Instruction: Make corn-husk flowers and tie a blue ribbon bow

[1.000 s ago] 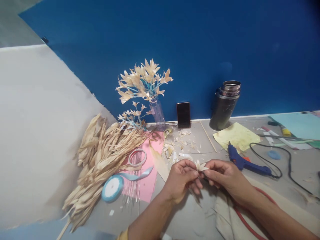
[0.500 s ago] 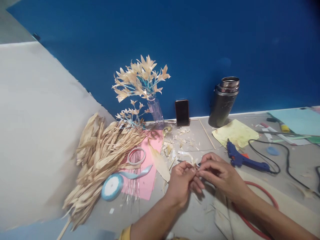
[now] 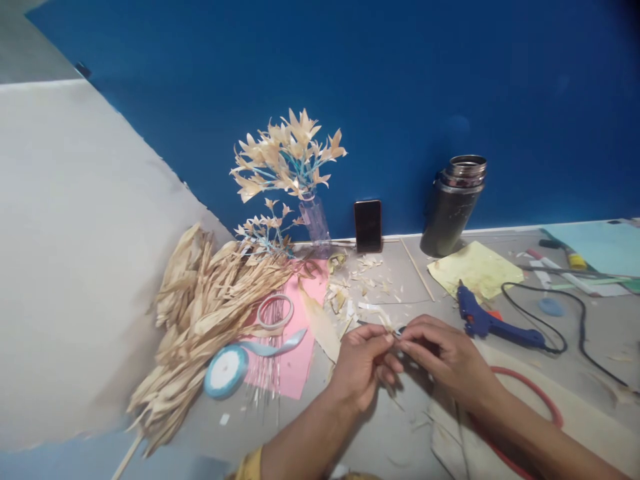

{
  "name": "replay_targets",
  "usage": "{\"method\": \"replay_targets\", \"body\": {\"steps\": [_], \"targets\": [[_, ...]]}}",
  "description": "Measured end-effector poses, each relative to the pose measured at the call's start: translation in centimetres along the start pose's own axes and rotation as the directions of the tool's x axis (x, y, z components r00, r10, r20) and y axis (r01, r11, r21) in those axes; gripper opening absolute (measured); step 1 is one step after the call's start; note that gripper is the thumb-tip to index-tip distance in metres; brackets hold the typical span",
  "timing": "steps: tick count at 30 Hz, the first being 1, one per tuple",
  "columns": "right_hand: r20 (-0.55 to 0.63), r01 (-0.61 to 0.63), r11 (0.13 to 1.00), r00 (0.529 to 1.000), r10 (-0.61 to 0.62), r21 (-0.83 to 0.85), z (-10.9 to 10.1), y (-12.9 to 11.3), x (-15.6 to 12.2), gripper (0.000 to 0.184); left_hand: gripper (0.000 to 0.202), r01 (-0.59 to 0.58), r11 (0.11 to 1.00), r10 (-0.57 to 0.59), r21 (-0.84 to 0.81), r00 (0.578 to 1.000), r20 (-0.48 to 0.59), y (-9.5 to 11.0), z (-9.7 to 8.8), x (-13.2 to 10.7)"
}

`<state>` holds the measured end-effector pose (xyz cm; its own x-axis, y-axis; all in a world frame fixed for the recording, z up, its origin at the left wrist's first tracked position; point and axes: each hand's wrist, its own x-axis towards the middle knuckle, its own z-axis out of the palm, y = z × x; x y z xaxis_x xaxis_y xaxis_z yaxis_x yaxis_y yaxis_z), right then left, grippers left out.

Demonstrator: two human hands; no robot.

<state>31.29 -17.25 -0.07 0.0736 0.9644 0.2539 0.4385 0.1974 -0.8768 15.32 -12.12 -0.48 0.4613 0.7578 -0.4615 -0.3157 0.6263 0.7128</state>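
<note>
Close together over the grey table, my two hands meet at the fingertips. My left hand (image 3: 361, 365) is closed in a pinch around a small pale piece of dried husk (image 3: 387, 321), whose tip shows above the fingers. My right hand (image 3: 443, 348) is also closed, thumb and index finger pressed together right beside that piece. What sits in the right fingertips is too small and hidden to name. A small dark object lies just behind the touching fingers. Pale husk scraps (image 3: 340, 300) are scattered behind my left hand.
A bundle of dried husks (image 3: 220, 293), blue ribbon spool (image 3: 226, 372), tape roll (image 3: 275, 327) and pink sheet (image 3: 295, 373) lie left. Husk flowers (image 3: 290, 150) stand in a vase (image 3: 315, 227). Behind are a phone (image 3: 368, 227) and flask (image 3: 453, 210); right, a corded glue gun (image 3: 493, 323).
The whole view has shifted slightly, so things appear a little further right. Both hands keep their pinch at the same spot, with only small finger movement.
</note>
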Motion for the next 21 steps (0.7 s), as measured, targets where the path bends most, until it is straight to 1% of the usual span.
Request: {"method": "replay_targets", "body": {"steps": [4, 9, 12, 17, 21], "targets": [[0.016, -0.057, 0.998, 0.998, 0.057, -0.010, 0.00, -0.69, 0.01, 0.021, 0.046, 0.014, 1.000, -0.014, 0.021, 1.000, 0.006, -0.03, 0.00, -0.06], [0.025, -0.074, 0.997, 0.997, 0.075, -0.030, -0.19, -1.07, 0.01, 0.023, 0.046, 0.003, 1.000, -0.003, 0.011, 0.999, 0.034, -0.16, -0.07, -0.09], [0.021, -0.044, 0.998, 0.999, 0.045, -0.046, -0.21, -0.88, -0.09, 0.022, 0.044, 0.001, 1.000, -0.001, 0.000, 0.999, 0.049, -0.15, -0.15, -0.13], [0.024, 0.028, 0.998, 0.999, -0.027, -0.060, -0.16, -0.65, -0.37, 0.018, 0.041, 0.047, 0.999, -0.046, -0.010, 0.992, 0.118, -0.12, -0.48, -0.16], [0.054, 0.061, 0.996, 0.997, -0.058, -0.058, -0.45, -0.79, -0.43, 0.019, 0.041, 0.065, 0.997, -0.061, -0.033, 0.991, 0.122, -0.27, -0.44, -0.27]]}}
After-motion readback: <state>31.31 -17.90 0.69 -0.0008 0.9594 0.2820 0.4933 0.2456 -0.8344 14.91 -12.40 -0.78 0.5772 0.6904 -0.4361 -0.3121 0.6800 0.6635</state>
